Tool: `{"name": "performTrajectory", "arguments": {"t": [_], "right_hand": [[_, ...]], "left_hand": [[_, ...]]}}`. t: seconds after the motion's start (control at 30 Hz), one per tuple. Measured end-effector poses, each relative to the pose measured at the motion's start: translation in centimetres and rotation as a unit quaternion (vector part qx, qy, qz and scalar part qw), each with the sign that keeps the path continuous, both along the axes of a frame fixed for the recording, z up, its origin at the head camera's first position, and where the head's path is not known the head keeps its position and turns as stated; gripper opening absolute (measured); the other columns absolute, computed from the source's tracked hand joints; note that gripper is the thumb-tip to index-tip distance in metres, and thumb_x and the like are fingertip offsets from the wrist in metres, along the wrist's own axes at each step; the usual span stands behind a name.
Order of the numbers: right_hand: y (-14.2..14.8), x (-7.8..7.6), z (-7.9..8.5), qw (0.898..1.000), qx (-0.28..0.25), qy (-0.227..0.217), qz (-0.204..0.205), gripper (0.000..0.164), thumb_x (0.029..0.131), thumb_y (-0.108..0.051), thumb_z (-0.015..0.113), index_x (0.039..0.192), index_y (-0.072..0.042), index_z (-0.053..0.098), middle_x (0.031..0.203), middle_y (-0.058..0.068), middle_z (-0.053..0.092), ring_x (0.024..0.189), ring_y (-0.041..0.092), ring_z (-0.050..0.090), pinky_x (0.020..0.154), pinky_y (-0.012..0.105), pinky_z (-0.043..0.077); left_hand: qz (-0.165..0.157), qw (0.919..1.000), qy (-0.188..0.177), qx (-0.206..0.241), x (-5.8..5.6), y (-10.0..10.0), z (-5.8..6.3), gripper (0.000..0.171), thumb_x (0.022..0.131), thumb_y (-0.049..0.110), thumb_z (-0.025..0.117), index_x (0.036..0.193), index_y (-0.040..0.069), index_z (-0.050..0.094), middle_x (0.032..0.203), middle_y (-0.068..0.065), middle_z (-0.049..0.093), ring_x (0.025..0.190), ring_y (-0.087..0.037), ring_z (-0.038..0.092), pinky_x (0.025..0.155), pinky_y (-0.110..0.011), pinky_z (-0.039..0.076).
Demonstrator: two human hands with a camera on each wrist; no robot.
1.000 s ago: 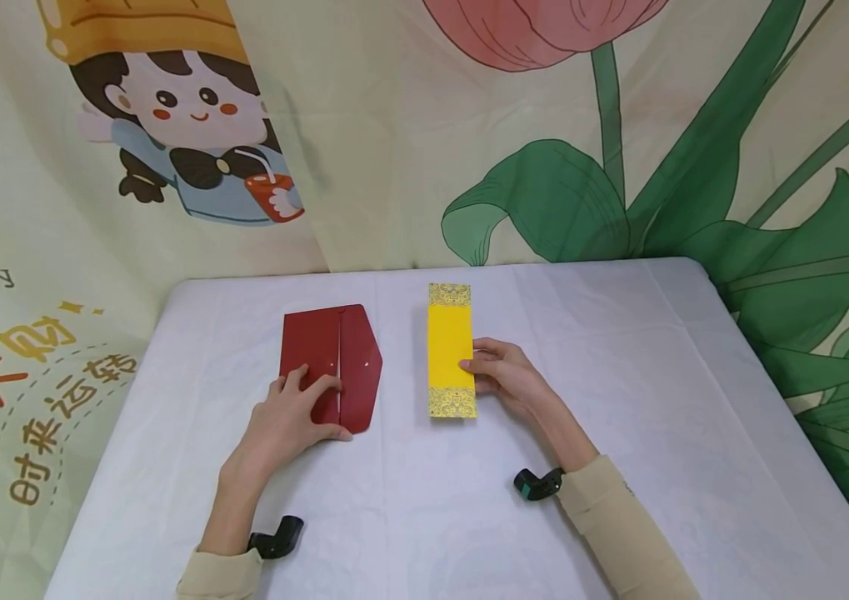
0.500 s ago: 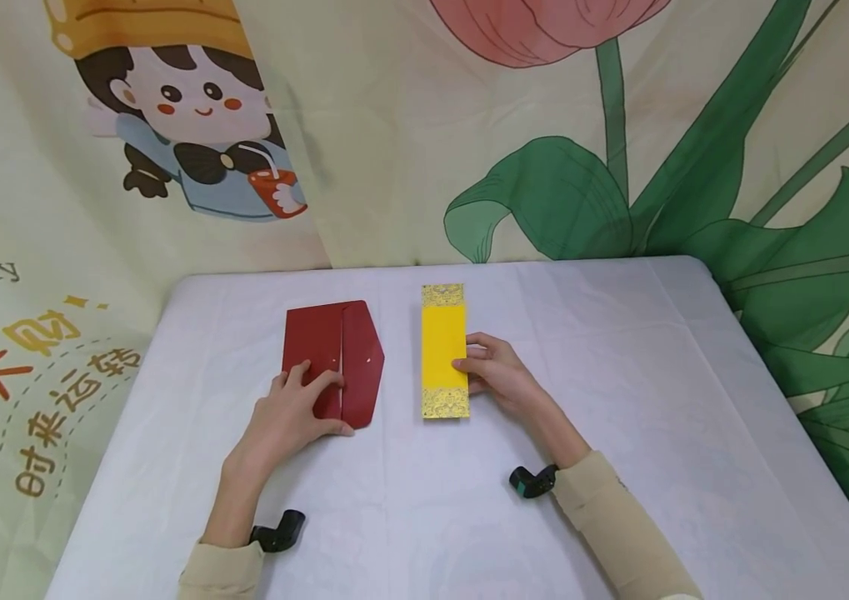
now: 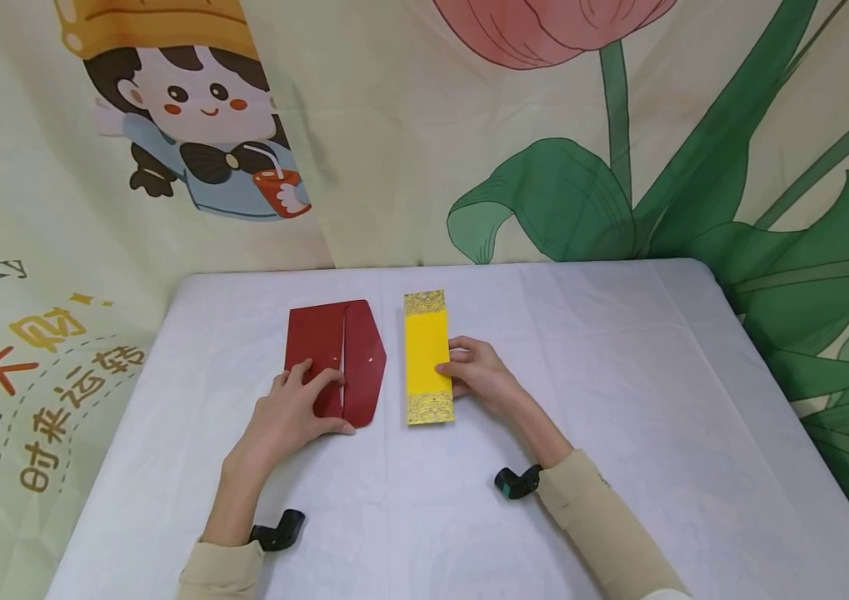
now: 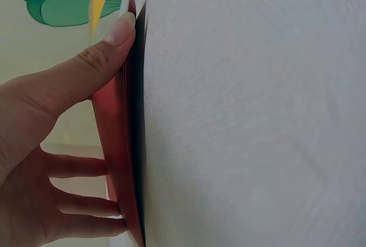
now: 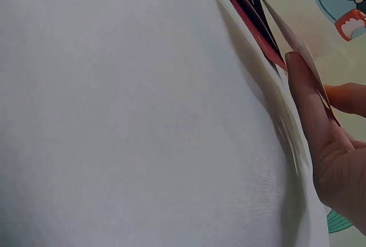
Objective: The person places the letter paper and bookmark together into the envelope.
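Observation:
A red envelope lies on the table in the head view, its pointed flap folded out to the right and a thin pale gap along its mouth. My left hand holds it, the fingers on its face and the thumb at its near edge. To the right, a long yellow card with patterned bands at both ends stands apart from the flap, slightly tilted. My right hand pinches its right edge, thumb on top and fingers behind. In the right wrist view the card's pale underside shows, and the envelope's mouth gapes.
A white cloth covers the table, whose back edge meets a printed backdrop with a cartoon figure, flower and leaves. A black wrist camera sits at the left wrist, another black camera at the right.
My right hand has carried the yellow card leftward, closer to the envelope's flap, and the card has tilted a little. My left hand and the envelope stay nearly in place.

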State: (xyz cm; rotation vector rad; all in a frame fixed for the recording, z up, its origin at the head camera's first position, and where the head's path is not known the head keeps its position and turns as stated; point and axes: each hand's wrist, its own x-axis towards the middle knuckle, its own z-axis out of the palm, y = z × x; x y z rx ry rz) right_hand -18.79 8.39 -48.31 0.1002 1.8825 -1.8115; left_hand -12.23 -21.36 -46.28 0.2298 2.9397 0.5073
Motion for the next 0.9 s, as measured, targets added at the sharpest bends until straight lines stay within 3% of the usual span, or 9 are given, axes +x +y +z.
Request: {"name": "performTrajectory", "arguments": {"t": [0.3,0.57,0.9], "right_hand": [[-1.0,-0.7,-0.2,1.000,-0.015,0.009,0.018,0.036,0.091,-0.011,0.066,0.124,-0.008,0.052,0.109,0.013,0.071,0.083,0.026,0.073,0.068,0.033,0.060],[-2.6,0.0,-1.3,0.999,-0.026,-0.007,0.020,0.037,0.091,-0.010,0.066,0.124,-0.007,0.052,0.105,0.012,0.072,0.081,0.025,0.074,0.067,0.033,0.060],[-3.9,-0.7,-0.6,0.998,-0.037,0.012,0.039,0.034,0.090,-0.010,0.066,0.122,-0.006,0.053,0.104,0.013,0.073,0.080,0.025,0.073,0.067,0.035,0.060]], "left_hand": [[-0.001,0.9999,0.003,-0.010,-0.5,0.3,0.2,0.077,0.068,0.055,0.082,0.133,0.029,0.052,0.150,-0.026,0.031,0.126,-0.052,0.037,0.086,-0.069,0.046],[-0.011,0.9997,-0.008,-0.020,0.5,0.6,-0.4,0.076,0.067,0.054,0.083,0.132,0.028,0.053,0.149,-0.028,0.032,0.127,-0.054,0.036,0.085,-0.070,0.047],[-0.007,0.9998,0.006,-0.017,0.6,0.5,0.0,0.074,0.067,0.053,0.084,0.130,0.028,0.054,0.149,-0.027,0.031,0.127,-0.053,0.035,0.085,-0.072,0.045]]}}
